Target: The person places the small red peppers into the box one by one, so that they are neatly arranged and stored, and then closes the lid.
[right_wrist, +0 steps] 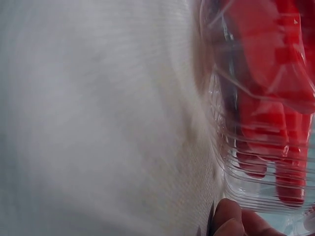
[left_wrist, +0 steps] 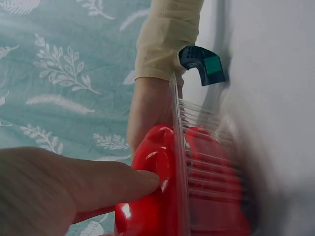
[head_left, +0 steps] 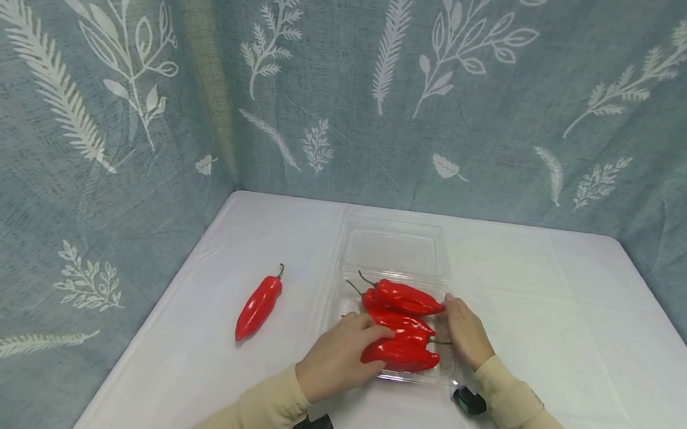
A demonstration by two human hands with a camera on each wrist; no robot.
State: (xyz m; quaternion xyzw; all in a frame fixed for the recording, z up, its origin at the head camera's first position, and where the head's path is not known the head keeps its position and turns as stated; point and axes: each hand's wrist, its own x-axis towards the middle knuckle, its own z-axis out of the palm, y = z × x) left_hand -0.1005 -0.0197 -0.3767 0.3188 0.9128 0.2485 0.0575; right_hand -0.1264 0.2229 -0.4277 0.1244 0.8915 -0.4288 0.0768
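Note:
Several glossy red peppers (head_left: 405, 297) lie in the base of a clear plastic clamshell box (head_left: 411, 378), its lid (head_left: 393, 244) folded back on the far side. My left hand (head_left: 338, 356) grips the nearest pepper (head_left: 409, 357) at its left end, thumb on the near side and fingers over the top. In the left wrist view the thumb (left_wrist: 123, 187) presses that pepper above the box's ribbed wall. My right hand (head_left: 469, 332) rests along the box's right side, fingers extended. Its fingertips (right_wrist: 229, 219) show beside the box corner in the right wrist view.
One more red pepper (head_left: 259, 307) lies on the white tablecloth (head_left: 544, 322) left of the box, stem pointing away. A blue-green curtain (head_left: 346, 139) with white leaf prints hangs behind and beside the table. Dark wrist devices (head_left: 469, 401) sit under both sleeves.

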